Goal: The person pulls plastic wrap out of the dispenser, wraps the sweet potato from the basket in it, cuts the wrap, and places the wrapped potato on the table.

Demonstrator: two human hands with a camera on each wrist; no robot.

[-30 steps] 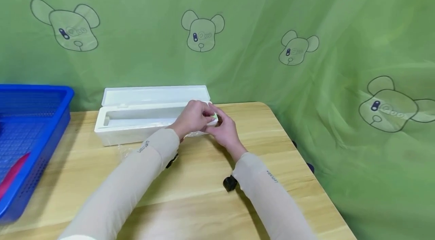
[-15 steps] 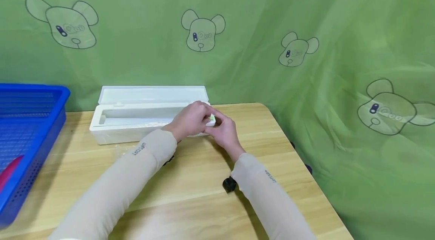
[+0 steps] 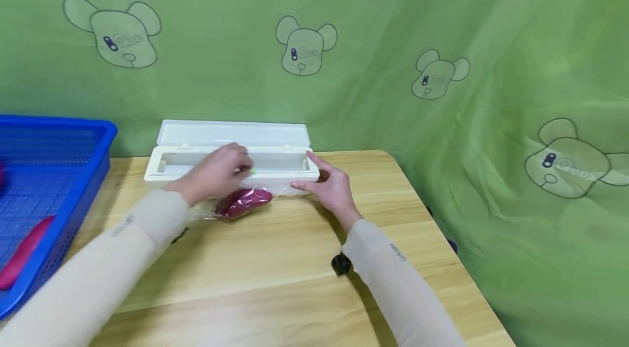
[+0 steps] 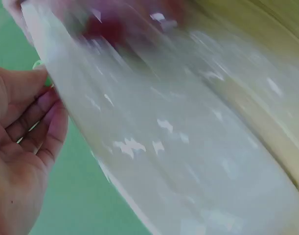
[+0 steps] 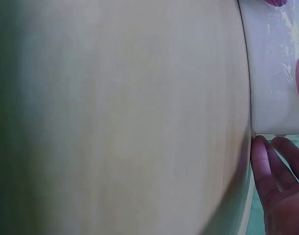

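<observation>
Left hand (image 3: 218,169): fingers curled, pinching a small green slider (image 3: 252,172) on the front rim of the white dispenser box (image 3: 236,164), about mid-length. Left wrist view shows the same hand (image 4: 22,147) curled at the box edge with a bit of green at the fingertips; rest is blurred.

Right hand (image 3: 329,186): flat, fingers straight and relaxed, braced against the right end of the box, thumb at the front corner. Holds nothing. Right wrist view has the fingers (image 5: 281,176) up against the box end.

Dispenser box sits toward the back of the tabletop (image 3: 275,259), long side facing the person, lid (image 3: 233,132) open and standing behind it.

Clear film (image 3: 275,190) comes out of the box front and lies over a dark red object (image 3: 243,203) on the tabletop, just in front of the box, below the left hand. Cannot tell what the red object is.

Blue basket (image 3: 73,172) at far left, well apart from the box, with a pink-red item (image 3: 24,251) inside. Green curtain (image 3: 442,36) with bear prints behind everything.
</observation>
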